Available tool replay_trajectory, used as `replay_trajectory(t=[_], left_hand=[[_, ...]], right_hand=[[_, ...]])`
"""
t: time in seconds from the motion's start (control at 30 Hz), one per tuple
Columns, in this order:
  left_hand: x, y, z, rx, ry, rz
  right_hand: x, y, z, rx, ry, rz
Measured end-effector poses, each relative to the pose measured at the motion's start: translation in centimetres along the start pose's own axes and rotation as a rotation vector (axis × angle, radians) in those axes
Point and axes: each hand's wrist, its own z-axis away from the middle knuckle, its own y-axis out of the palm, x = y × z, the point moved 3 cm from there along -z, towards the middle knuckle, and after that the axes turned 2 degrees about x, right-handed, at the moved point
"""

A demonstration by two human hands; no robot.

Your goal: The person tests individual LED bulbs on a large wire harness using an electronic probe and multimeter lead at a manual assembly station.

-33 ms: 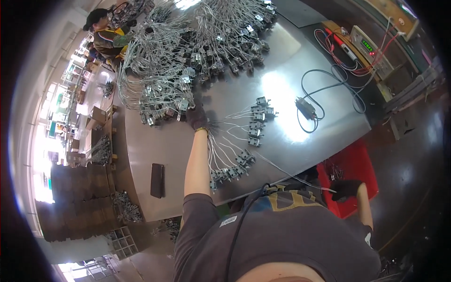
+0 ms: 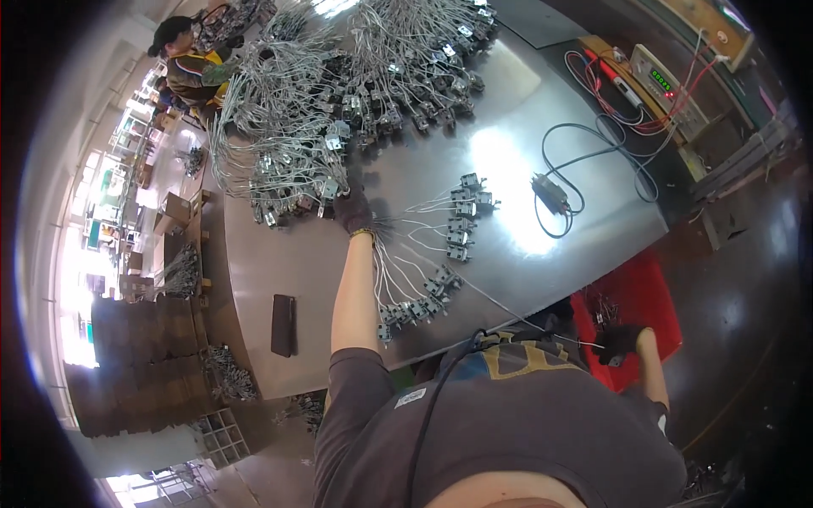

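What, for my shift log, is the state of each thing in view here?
Left hand: gloved, at gathered wires, grip unclear
Right hand: gloved, at the red bin, holding a pale wire
Fanned connectors: spread out, wired
Connector heap: piled, wires tangled
Red bin: open-topped, parts inside
Meter: on, green digits lit
Dark flat case: lying flat
Corded block: lying down, power unclear

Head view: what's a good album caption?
Gloved left hand at fanned wired components, gloved right hand holding a wire at red bin.

1 dark oblong object lies far from 1 meter.
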Motion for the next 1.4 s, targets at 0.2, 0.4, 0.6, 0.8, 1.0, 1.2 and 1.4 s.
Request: replay_trajectory(t=[0.2, 0.4, 0.6, 0.8, 1.0, 1.2, 1.4], left_hand=[[-2.5, 2.2, 2.2, 0.074, -0.015, 0.036], [2.6, -1.9, 0.1, 0.434, 0.220, 0.264], [-2.9, -7.5, 6.2, 0.387, 0.390, -0.355], [-1.7, -10.1, 9.1, 0.241, 0.486, -0.450], [2.2, -12.5, 11.0, 0.236, 0.611, -0.477], [0.8, -13.5, 12.7, 0.205, 0.671, -0.496], [0.2, -11.9, 12.3, 0.232, 0.696, -0.503]], right_hand=[[-11.0, 5.6, -5.1, 0.030, 0.288, 0.050], [-12.0, 3.9, -4.0, -0.224, 0.458, 0.107], [-16.0, 5.5, -3.3, -0.633, 0.601, 0.115], [-17.6, 4.5, -2.0, -0.533, 0.550, 0.252], [-28.4, 8.6, -1.5, -0.906, 0.409, -0.118], [-26.0, 2.6, 1.1, -1.281, 0.431, -1.075], [-19.6, -9.3, 4.8, -2.009, -0.031, -0.582]])
